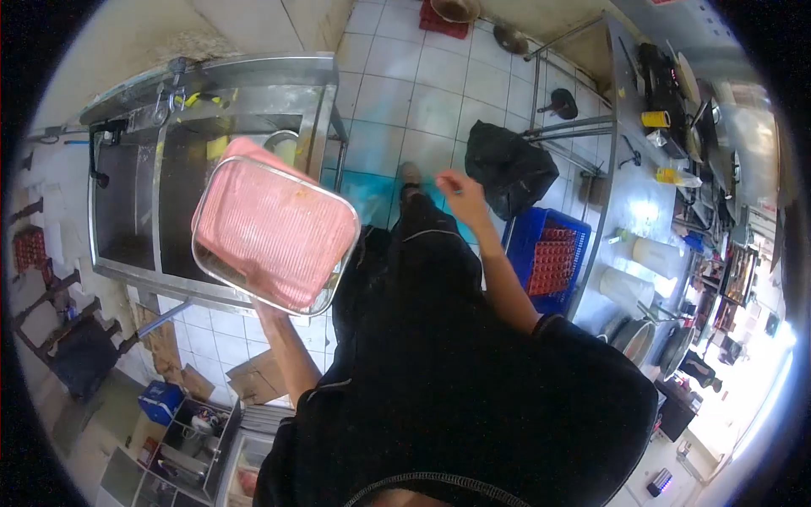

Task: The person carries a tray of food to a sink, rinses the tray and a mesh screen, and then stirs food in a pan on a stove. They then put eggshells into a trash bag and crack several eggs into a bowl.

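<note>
A pink ribbed tray (279, 228) with a metal wire rim around it is tilted over the front of the steel sink. My left hand (267, 309) grips its near edge from below, and the fingers are partly hidden behind the tray. Another pink piece (245, 150) shows behind its far edge. My right hand (463, 196) hangs in the air over the floor, fingers loosely curled in, with nothing visible in it. Nearest to it is a black plastic bag (511, 169) on the right.
The steel sink (156, 203) has a faucet (177, 84) at its back. Right of me, a blue crate (583, 228) holds red egg-tray-like sheets (553, 258), beside a steel table (646, 203) with white containers (655, 256). Cardboard (258, 376) lies on the tiled floor (414, 93).
</note>
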{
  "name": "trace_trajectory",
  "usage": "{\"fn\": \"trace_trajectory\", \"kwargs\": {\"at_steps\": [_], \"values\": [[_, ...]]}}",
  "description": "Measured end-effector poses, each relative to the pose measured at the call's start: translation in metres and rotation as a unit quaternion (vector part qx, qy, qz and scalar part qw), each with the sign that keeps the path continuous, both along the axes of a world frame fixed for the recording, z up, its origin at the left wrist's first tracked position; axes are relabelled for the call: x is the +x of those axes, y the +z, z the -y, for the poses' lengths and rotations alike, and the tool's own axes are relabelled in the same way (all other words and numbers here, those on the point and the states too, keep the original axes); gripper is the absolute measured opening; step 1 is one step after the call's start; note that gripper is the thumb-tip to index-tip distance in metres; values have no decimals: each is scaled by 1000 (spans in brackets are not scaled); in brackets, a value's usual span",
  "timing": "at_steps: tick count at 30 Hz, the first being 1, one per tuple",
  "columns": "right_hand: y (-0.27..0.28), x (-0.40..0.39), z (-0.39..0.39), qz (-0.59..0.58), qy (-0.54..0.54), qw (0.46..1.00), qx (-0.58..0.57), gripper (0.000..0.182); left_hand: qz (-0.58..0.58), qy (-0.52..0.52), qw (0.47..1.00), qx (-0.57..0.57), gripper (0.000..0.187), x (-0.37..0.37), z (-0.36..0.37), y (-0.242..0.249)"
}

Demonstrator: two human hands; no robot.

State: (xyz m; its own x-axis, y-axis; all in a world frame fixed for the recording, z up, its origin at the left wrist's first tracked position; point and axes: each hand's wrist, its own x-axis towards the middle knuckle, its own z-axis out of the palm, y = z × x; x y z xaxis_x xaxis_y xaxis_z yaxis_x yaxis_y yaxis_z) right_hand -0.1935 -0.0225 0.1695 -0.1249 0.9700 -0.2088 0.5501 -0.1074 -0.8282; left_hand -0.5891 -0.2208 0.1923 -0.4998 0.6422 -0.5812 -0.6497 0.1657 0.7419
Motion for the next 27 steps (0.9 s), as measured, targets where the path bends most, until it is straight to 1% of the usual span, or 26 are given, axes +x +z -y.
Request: {"fn": "trace_trajectory", "kwargs": {"at_steps": [2,5,8,9,11,12,13,14,16,17,20,21,24,26,27], "values": [[-19,46,-7,45,-38,998,-1,21,-27,-21,998,-51,79,31,-40,25],[-36,113,-11,59,-70,995,-33,22,-26,-34,999,-9,75,66,-89,19],[-43,182,-19,133,-84,984,-81,26,-75,-103,992,22,75,107,-147,17],[-48,202,-23,111,-109,985,-78,27,-55,-117,992,0,73,118,-168,17],[-63,227,-21,65,-157,982,-79,30,-100,-148,984,16,72,125,-197,-4],[-68,245,-22,82,-181,975,-98,28,-124,-164,978,21,72,136,-210,-12],[-74,261,-27,100,-204,967,-115,27,-97,-135,986,17,69,151,-232,-13],[-80,280,-34,117,-225,958,-136,25,-89,-130,987,10,69,167,-250,-12],[-89,314,-43,119,-231,954,-147,25,-79,-151,985,-2,69,197,-288,-11],[-89,317,-39,120,-236,952,-153,26,-73,-167,983,-5,68,209,-305,-9],[-75,342,-61,89,-264,948,-155,24,-48,-211,976,4,68,252,-366,-8],[-69,350,-75,82,-251,946,-187,29,-39,-222,974,6,68,265,-381,-9],[-47,357,-135,-27,-235,957,-167,33,-7,-257,966,22,67,306,-430,-15],[-57,351,-185,-110,-230,953,-163,41,3,-287,957,45,67,331,-459,-22],[-39,341,-215,-212,-213,935,-186,50,-7,-312,946,84,64,340,-474,-28]]}}
